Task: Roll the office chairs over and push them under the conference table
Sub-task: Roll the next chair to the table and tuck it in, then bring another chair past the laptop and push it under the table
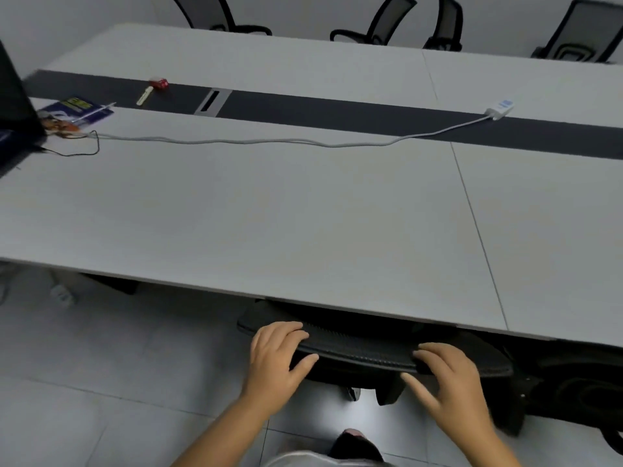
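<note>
I am gripping the black mesh office chair (371,352) back with both hands (279,352), at 6 o'clock; it is sitting mostly under the long grey counter (269,203). I think other chairs may be waiting.

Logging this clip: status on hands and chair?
Left hand and right hand both grip the chair backrest. Seat already under the conference table. Nothing visibly in the way.

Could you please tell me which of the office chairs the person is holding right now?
The near-side chair, its backrest gripped by the left hand and right hand at the table edge. The other chairs stand untouched along the far side.
</note>
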Motion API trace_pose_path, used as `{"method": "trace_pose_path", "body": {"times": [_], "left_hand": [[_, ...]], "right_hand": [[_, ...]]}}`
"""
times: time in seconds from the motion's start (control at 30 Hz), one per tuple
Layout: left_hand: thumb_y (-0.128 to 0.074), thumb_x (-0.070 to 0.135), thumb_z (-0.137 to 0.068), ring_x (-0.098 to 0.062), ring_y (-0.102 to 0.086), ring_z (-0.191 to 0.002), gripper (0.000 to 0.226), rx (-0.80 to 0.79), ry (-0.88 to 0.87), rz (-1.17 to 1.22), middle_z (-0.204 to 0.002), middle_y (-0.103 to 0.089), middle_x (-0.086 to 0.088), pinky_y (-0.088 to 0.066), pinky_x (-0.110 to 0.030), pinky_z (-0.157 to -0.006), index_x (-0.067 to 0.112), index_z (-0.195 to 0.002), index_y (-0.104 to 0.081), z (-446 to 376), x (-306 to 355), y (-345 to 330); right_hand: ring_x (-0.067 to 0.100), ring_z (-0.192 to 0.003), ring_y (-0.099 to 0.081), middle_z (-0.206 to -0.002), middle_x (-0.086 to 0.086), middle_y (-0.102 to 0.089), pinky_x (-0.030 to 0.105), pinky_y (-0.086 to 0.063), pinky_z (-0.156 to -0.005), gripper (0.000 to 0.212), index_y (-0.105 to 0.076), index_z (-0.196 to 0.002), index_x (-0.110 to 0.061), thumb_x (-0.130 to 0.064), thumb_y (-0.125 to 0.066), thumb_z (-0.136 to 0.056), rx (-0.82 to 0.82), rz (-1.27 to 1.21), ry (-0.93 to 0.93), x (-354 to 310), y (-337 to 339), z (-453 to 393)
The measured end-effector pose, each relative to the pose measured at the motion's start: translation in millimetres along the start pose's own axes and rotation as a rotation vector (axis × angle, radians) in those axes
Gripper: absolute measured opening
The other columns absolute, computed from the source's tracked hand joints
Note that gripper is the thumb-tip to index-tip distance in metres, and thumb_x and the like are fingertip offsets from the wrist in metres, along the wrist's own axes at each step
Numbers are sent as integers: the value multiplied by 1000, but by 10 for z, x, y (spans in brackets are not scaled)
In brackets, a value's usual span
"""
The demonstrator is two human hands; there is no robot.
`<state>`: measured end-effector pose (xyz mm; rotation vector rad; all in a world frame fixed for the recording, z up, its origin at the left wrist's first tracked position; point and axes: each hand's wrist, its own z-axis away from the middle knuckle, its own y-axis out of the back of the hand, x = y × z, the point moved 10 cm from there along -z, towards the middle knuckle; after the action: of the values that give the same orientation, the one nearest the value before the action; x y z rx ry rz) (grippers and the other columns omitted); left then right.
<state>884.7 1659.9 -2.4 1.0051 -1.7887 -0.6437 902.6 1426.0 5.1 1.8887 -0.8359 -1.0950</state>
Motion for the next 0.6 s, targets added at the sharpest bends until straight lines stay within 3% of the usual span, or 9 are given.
{"method": "trace_pose_path", "body": {"times": [0.07,0.1,0.2,0.23,0.3,0.4,0.5,0.57,0.6], "left_hand": [[-45,37,-85,-3,-44,-97,15,67,102,160,-103,-53,10,-26,-4,-94,24,-90,-52,160,28,69],[-47,31,-81,5,-42,-98,10,91,191,203,-104,-52,16,-24,1,-94,26,-88,-53,286,-11,97],[-43,42,-73,17,-43,-102,16,79,633,430,-104,-54,41,-27,7,-86,35,-75,-57,864,-307,-42],[-45,44,-73,11,-48,-102,13,99,787,511,-97,-58,38,-30,7,-83,39,-73,-57,1091,-393,-97],[-55,23,-84,-11,-54,-106,8,223,1047,588,-99,-60,18,-34,7,-75,30,-85,-59,1546,-510,-114],[-49,1,-88,-17,-52,-103,23,440,1309,596,-101,-57,-1,-36,8,-68,8,-107,-58,2220,-425,-9],[-49,-7,-85,3,-59,-84,26,710,1483,578,-104,-55,-8,-38,6,-65,8,-105,-53,2934,-73,92],[-49,-12,-83,12,-60,-72,30,882,1609,564,-106,-54,-7,-40,4,-61,8,-105,-50,3473,266,86],[-50,-11,-83,7,-61,-74,29,948,1663,565,-107,-54,-10,-41,3,-61,7,-106,-50,3710,455,61]], "right_hand": [[6,-100,-51,-102,-5,-61,14,-38,-92,45,-63,-91,-18,-56,-39,-87,51,-252,-10,-259,-4,101],[0,-104,-50,-107,-13,-58,8,-34,-94,35,-61,-95,-27,-55,-42,-85,13,-405,2,-425,-84,122],[-9,-109,-49,-118,-30,-51,2,-34,-91,29,-53,-99,-57,-68,-46,-74,-341,-748,-52,-763,-598,148],[-10,-111,-46,-121,-36,-45,1,-33,-91,33,-50,-99,-64,-75,-45,-68,-484,-776,-63,-842,-808,178],[-16,-113,-40,-123,-43,-36,-1,-32,-88,43,-40,-98,-74,-86,-41,-56,-698,-756,-10,-909,-1162,266],[-22,-104,-42,-110,-28,-57,-3,-34,-81,51,-33,-92,-81,-91,-42,-43,-930,-647,96,-858,-1580,399],[2,-104,-57,-112,-1,-58,1,-39,-76,48,-50,-89,-62,-65,-73,-47,-1143,-521,143,-825,-1804,608],[23,-112,-55,-122,12,-55,12,-41,-83,42,-58,-100,-35,-39,-77,-63,-1281,-345,217,-825,-1988,802],[24,-117,-51,-129,13,-51,16,-39,-89,48,-54,-116,-23,-30,-72,-72,-1351,-260,283,-897,-2040,901]]}}
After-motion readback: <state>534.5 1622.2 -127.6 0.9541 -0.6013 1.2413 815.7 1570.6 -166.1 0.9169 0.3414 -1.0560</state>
